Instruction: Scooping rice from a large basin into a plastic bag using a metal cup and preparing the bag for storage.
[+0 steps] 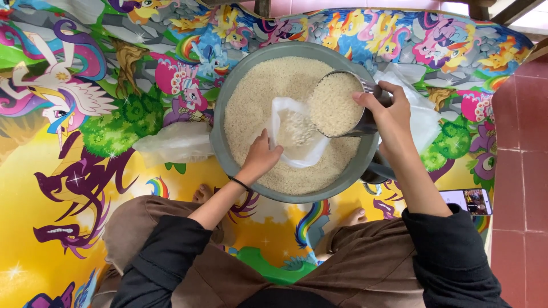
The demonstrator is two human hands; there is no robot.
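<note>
1. Head view, things in hand: left hand (260,157) pinching the near edge of a thin clear plastic bag (297,134), holding its mouth up over the rice (257,102) inside a big grey basin (228,154). Some grains already inside the bag.
2. Same view, other side: right hand (388,108) wrapped around the handle side of a round metal scoop (335,104), heaped with rice and tipped toward the bag's mouth, rim just above the plastic.
3. Handling, as a judgement: bag limp, slippery and easily torn; best taken at the rim with a pinch, mouth kept wide. Likely to sag and grow heavier as grain goes in, so better left resting on the rice bed than lifted. Scoop stiff and fairly heavy when full; firm hold at the handle, slow tilt to avoid spill.
4. Grip state: left fingers together, clamped on the bag's edge; right fingers closed around the scoop.
5. Pose: left forearm reaching forward from the lap, wrist bent down into the basin, dark band at the wrist. Right arm reaching in from the right, elbow out, wrist cocked inward for pouring.
6. Surroundings: basin on a bright cartoon-pony floor mat (68,188); loose clear plastic bags (174,142) lying beside the basin on both sides; phone (468,201) on the mat near the right knee; red tiled floor (522,171) at far right; bare feet tucked under, brown trousers, dark sleeves.
</note>
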